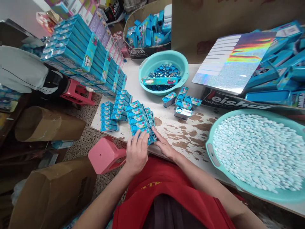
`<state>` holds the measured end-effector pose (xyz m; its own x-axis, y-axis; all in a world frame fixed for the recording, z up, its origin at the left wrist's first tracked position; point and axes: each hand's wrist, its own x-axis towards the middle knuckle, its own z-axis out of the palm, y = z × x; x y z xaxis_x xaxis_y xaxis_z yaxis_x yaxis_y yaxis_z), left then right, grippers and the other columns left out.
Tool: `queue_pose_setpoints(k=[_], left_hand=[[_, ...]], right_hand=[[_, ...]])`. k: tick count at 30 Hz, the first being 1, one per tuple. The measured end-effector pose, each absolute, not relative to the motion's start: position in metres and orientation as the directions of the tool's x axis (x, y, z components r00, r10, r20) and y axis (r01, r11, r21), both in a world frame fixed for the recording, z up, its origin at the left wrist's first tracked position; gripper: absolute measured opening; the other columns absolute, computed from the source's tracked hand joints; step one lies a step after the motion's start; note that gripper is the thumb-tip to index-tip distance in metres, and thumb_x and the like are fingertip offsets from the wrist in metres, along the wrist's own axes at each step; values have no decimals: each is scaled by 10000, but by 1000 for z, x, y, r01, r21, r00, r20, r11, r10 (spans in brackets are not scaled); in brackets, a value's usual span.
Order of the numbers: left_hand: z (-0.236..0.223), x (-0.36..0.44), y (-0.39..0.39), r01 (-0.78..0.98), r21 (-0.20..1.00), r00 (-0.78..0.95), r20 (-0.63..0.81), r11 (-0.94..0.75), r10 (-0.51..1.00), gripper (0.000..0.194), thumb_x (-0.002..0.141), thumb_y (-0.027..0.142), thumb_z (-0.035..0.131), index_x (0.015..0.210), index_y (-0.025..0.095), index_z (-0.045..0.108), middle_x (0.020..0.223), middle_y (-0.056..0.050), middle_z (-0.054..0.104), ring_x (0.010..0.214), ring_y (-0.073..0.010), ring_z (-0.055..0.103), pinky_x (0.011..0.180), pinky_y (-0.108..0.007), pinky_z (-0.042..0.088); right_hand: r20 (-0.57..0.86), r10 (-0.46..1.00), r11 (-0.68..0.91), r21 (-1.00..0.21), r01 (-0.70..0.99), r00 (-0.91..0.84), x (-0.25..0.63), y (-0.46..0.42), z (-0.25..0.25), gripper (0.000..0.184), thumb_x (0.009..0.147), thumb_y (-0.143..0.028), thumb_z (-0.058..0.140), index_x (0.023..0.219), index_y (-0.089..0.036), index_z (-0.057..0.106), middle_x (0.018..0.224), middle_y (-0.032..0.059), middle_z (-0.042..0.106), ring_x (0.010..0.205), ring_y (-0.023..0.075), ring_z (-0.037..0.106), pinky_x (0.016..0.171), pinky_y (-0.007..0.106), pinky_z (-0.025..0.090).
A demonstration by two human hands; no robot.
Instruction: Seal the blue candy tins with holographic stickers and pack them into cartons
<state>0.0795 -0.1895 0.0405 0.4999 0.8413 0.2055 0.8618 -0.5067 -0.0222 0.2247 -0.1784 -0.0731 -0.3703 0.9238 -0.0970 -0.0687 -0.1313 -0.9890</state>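
A row of small blue candy tins [137, 118] stands near the table's front edge, each lid showing a round recess and a colourful label. My left hand [137, 153] curls its fingers over the top of the tin closest to me. Against the right end of that same tin rests my right hand [166, 147], fingers partly hidden by it. More tins [151, 117] lean along the row's right side. To the left are two further rows of tins [108, 116]. Several loose tins [183, 104] stand apart on the right.
A turquoise basin [164, 90] holds small round lids and one blue box. A wide tub [212, 140] of pale candies sits at right. Stacked blue cartons [78, 51] rise at back left. A holographic sheet [235, 60] lies across an open carton. Pink stools [102, 156] stand below; someone's sleeve [23, 66] shows left.
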Motion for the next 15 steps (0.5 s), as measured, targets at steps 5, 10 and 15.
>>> queue_pose_setpoints(k=[5,10,15], left_hand=[[38,78,-192,862,-30,499,230,-506,836,380,851,91,452,1229,100,488,1179,-156,619,1090,-260,560,917,-407,370],[46,68,-197,846,24,518,204,-533,831,416,860,114,481,1275,113,460,1219,-142,596,1121,-244,539,952,-398,376],[59,39,-183,712,348,530,304,-610,792,514,867,332,533,1333,169,387,1282,-132,541,1251,-257,447,1045,-454,351]], right_hand=[[-130,937,-164,-983,-81,-323,227,-177,-68,649,788,-174,412,1423,-287,342,1500,-37,266,1378,202,254,1139,447,220],[-5,917,26,-997,74,-400,225,-185,-60,853,742,-238,583,1482,-215,159,1542,65,128,1404,259,158,1130,485,211],[26,946,125,-949,289,-323,209,-182,-59,1050,693,-370,728,1490,-243,57,1551,83,19,1408,307,106,1121,505,236]])
